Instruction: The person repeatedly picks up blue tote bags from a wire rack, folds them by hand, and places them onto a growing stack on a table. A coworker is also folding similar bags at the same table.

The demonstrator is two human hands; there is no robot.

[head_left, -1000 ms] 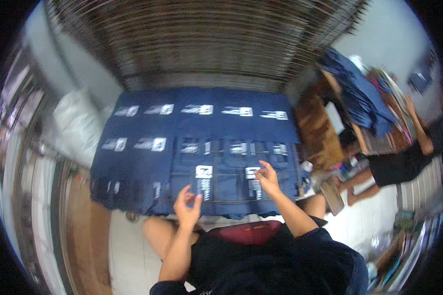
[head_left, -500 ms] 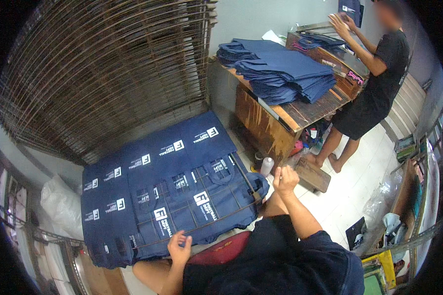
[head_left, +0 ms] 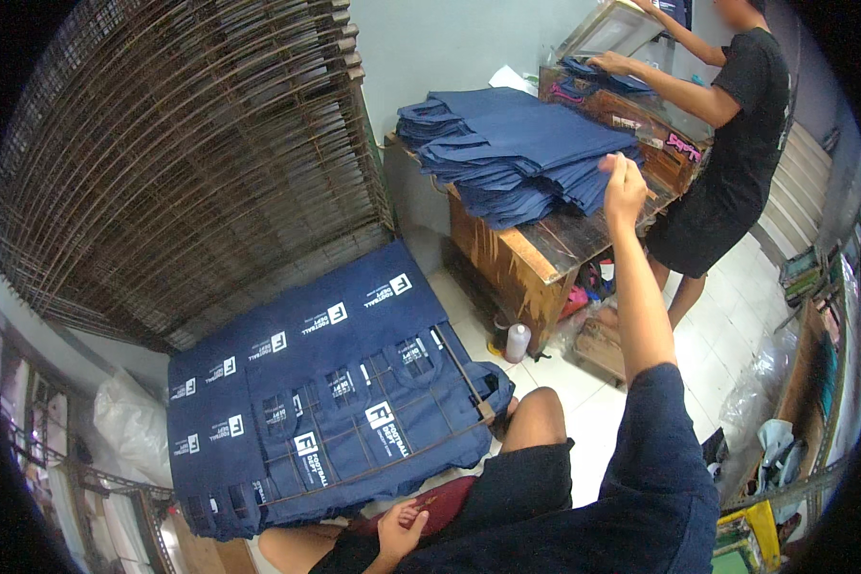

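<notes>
My right hand [head_left: 625, 194] is raised at the end of my stretched arm, in front of the right corner of a tall stack of plain navy fabric panels [head_left: 536, 134] on a wooden table. Its fingers are closed; whether they touch the stack or hold anything is hidden. Over my lap hovers my left hand [head_left: 399, 529], its fingers loosely curled and apart, with nothing visible in it. At my left lie navy fabric panels with white prints [head_left: 292, 383], spread in rows. A wire rack frame [head_left: 461, 368] covers part of them.
Many wire racks [head_left: 191, 143] are tilted up above the printed panels. Across the wooden table [head_left: 507, 277], a co-worker [head_left: 737, 124] handles a framed screen [head_left: 598, 29]. On the floor are a white bottle [head_left: 518, 342] and a low wooden stool [head_left: 603, 349].
My right hand has risen and reached forward toward the navy stack. My left hand has drawn back to my lap. The co-worker's near hand has lowered, and my view has shifted.
</notes>
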